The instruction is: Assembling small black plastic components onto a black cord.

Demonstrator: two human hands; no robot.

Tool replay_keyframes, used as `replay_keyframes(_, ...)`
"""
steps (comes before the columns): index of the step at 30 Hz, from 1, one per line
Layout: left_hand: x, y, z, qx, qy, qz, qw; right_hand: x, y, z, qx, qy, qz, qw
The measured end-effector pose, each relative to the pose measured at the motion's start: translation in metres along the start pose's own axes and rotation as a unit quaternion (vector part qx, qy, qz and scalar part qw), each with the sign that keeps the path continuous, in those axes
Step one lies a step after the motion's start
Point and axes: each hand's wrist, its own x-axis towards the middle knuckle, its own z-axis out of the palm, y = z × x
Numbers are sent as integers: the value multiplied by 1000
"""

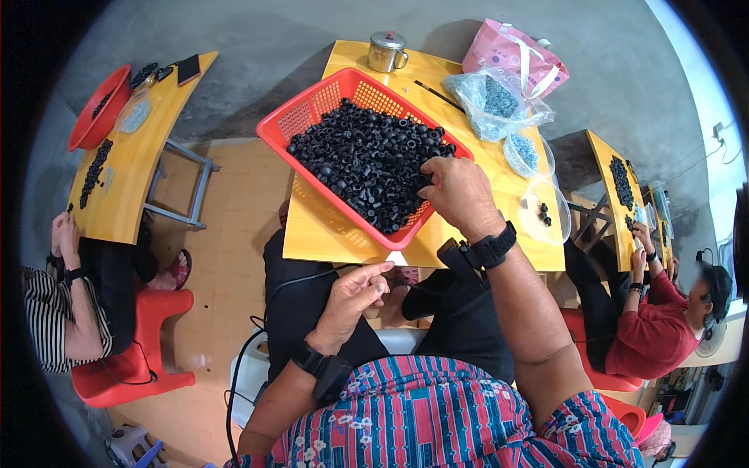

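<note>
My right hand (462,193) reaches over the near right side of a red slotted plastic basket (360,225). Its thumb and fingers are bent around a small black part, partly hidden among many others. A heap of small black round, hollow parts (363,160) fills the basket, which sits tilted across the yellow table (321,238). Above my lap, just off the table's front edge, my left hand (353,303) is held with its index finger stretched out and its thumb apart from it. Nothing shows between those fingers.
To the right lie a round clear lid (531,204) with a few black parts, a clear tub (524,151) and plastic bag (496,100) of bluish pieces. A pen (439,96), metal mug (387,52) and pink bag (509,53) stand farther back. People work at side tables.
</note>
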Motion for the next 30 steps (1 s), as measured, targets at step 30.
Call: replay_keyframes(30, 2, -2, -2, 16, 1, 11, 1000, -19, -14, 7, 141, 30, -89, 986)
